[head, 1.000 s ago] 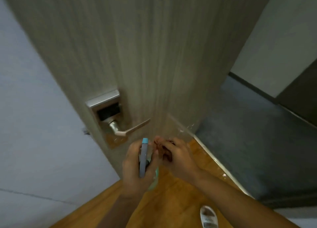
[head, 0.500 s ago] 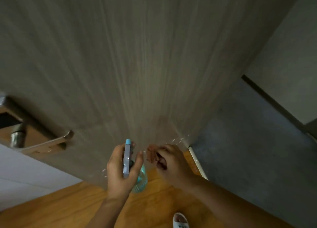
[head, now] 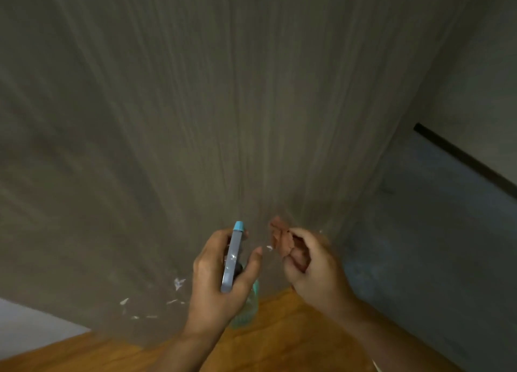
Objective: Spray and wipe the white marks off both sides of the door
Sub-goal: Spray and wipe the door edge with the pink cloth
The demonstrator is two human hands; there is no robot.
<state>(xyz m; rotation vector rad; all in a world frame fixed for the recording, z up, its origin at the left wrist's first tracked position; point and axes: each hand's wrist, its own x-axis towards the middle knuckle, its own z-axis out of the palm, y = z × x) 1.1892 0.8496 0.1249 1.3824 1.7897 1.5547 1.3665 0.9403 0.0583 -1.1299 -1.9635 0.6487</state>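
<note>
Grey wood-grain door (head: 223, 106) fills view above orange floor (head: 279, 329). Left hand (head: 221, 276) clamped on spray bottle (head: 233, 259), nozzle twd door; right hand (head: 310, 262) pinching brown cloth (head: 282, 238). White marks (head: 151, 301) low-left, unwiped. Spray step; next needs aim down-left at marks.

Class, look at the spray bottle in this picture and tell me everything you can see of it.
The spray bottle has a grey-blue plastic spray head with a turquoise nozzle tip, aimed up and forward at the door. Below it, a clear teal-tinted body shows beneath the palm. The left hand is wrapped around its neck, with the thumb free on the right side; whether a finger presses the trigger is hidden. Nothing else touches it.
</note>
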